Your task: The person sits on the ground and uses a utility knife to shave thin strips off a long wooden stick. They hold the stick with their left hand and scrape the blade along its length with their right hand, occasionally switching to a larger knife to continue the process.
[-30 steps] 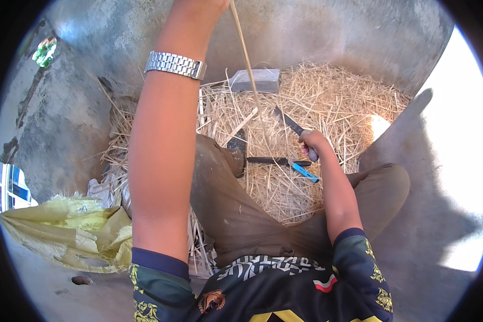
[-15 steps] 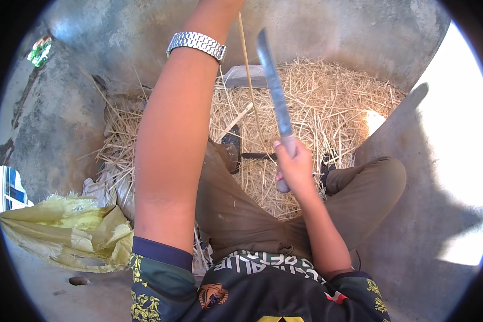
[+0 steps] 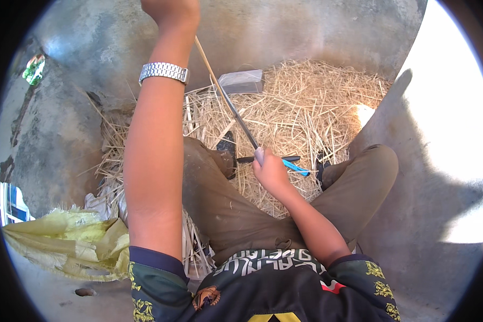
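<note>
Left hand (image 3: 173, 9) raised high (fingers cropped, grip unclear), right hand (image 3: 271, 173) low, wrapped snugly around knife handle (image 3: 259, 154)

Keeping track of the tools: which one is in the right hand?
The grey-handled knife, gripped in the right hand, blade pointing up-left; the blue item and black item lie on the straw.

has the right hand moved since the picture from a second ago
Yes. Judged against the grey block, the right hand, gripping the knife, has shifted left and lower in the view.
</note>
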{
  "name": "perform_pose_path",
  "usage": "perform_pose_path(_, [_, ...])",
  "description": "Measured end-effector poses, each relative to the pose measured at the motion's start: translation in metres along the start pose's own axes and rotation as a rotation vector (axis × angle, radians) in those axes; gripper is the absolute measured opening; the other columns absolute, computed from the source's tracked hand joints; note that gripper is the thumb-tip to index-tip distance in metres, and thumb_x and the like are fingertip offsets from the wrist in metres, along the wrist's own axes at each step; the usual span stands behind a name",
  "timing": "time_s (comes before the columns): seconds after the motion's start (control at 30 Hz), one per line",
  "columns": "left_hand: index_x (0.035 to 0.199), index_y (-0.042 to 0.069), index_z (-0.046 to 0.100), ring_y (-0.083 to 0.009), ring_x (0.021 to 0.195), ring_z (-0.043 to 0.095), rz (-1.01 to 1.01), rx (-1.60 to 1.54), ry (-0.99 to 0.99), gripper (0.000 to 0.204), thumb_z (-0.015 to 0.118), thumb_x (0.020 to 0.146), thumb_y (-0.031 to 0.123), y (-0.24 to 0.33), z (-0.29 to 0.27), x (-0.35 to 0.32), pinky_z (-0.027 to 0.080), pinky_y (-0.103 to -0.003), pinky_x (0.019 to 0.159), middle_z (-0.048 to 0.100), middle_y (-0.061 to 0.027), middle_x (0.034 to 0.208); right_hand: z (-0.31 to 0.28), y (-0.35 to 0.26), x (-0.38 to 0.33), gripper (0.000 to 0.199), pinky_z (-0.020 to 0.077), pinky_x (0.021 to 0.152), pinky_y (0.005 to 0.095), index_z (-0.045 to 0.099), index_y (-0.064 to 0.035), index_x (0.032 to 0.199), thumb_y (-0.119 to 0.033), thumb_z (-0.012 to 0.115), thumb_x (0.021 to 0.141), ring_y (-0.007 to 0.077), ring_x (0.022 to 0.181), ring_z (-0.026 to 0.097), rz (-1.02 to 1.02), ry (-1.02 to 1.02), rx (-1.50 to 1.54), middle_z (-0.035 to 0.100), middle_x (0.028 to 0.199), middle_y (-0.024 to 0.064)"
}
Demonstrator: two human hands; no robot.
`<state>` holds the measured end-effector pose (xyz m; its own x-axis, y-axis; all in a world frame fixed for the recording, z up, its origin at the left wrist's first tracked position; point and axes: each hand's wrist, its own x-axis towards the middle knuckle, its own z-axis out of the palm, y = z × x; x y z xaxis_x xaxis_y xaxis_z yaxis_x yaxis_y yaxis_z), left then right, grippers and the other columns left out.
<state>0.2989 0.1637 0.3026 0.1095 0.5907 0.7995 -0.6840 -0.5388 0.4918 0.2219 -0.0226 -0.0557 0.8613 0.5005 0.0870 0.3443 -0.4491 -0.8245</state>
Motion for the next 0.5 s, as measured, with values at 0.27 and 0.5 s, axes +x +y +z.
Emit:
perform_pose_path(0.27, [0.070,0.011,0.049,-0.0102,0.051,0.036,0.021,0.028,0.063,0.049,0.052,0.106,0.044,-0.011,-0.027,0.013,0.031,-0.032,0.049,0.041,0.0033,0.060,-0.034,-0.056,-0.017,0.031,0.0526,0.062,0.0531,0.054,0.0062,0.106,-0.019,0.066,0.093,0.0483,0.070,0.068,-0.174,0.100,0.035,0.065,0.072,0.0296])
perform_pose_path(0.5, [0.068,0.008,0.049,-0.0118,0.055,0.036,0.192,0.276,0.095,0.055,0.050,0.106,0.047,-0.007,-0.017,0.006,0.031,-0.036,0.054,0.038,0.0034,0.059,0.009,-0.017,-0.009,0.029,0.0542,0.064,0.0524,0.054,0.0042,0.106,-0.019,0.065,0.093,0.0479,0.072,0.068,-0.020,0.054,-0.046,0.067,0.077,0.0287])
